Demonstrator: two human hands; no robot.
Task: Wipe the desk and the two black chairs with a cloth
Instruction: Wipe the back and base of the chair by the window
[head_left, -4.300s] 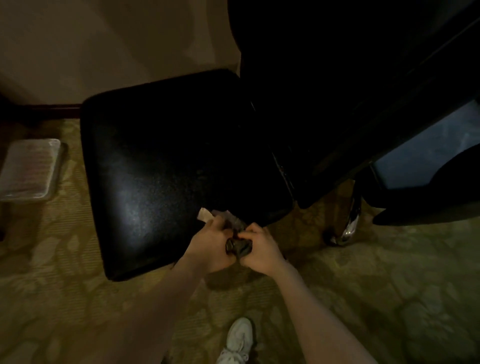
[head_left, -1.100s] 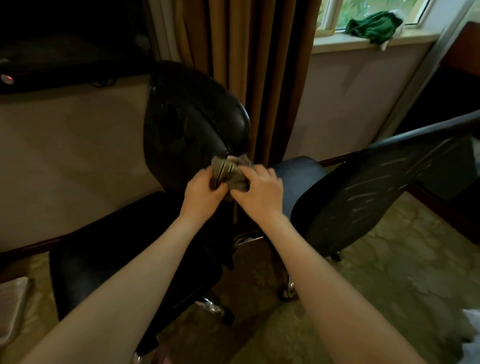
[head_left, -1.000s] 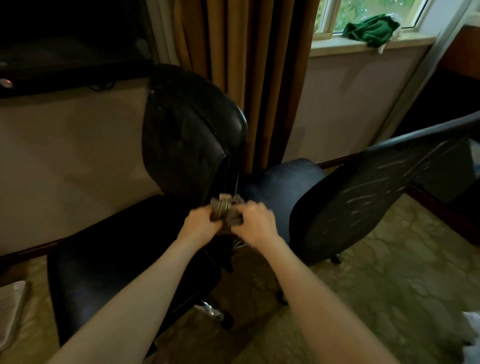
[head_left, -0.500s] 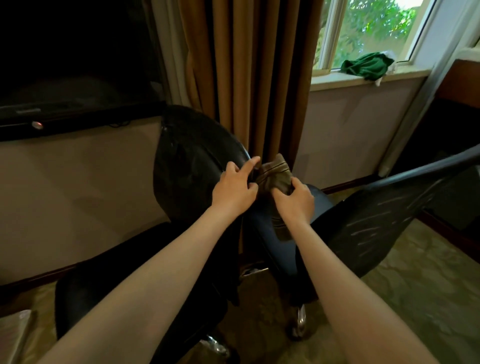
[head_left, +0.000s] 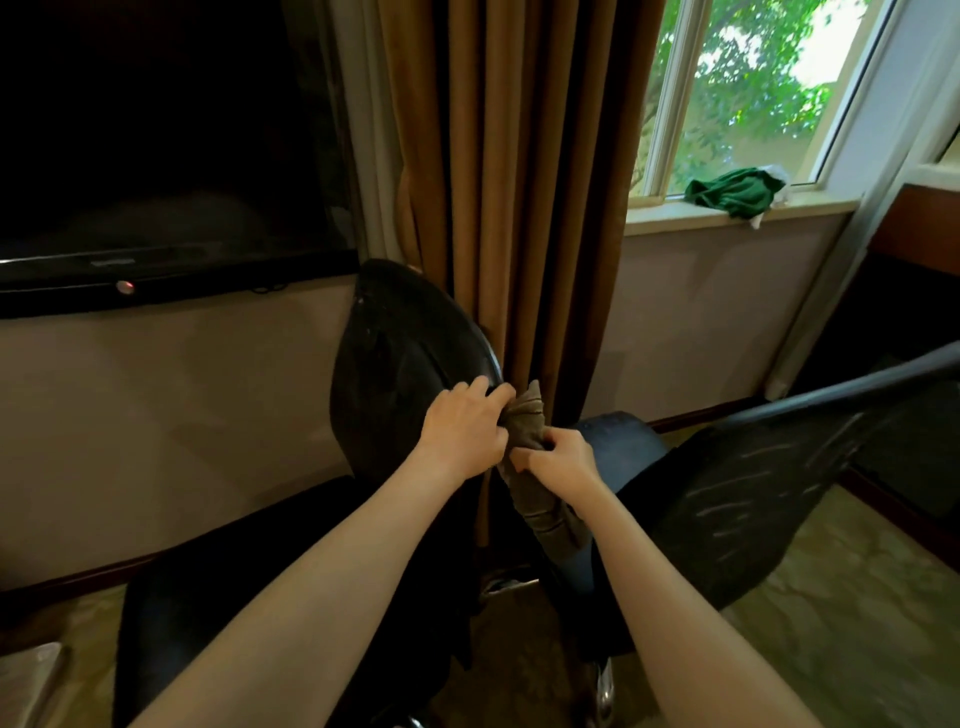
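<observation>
The cloth (head_left: 529, 415) is a soft, matt grey-brown weave, creased and bunched. The left chair (head_left: 395, 395) has a black, leather-like backrest, glossy and smooth, catching pale highlights along its rim. The right chair (head_left: 727, 499) looks duller, its matt black back marked with whitish streaks. A chair leg (head_left: 602, 686) below is bright polished metal. The curtain (head_left: 519, 182) is heavy brown fabric with a faint sheen. The carpet (head_left: 857, 597) is matt, patterned pile, and the television (head_left: 156, 130) is glossy black.
</observation>
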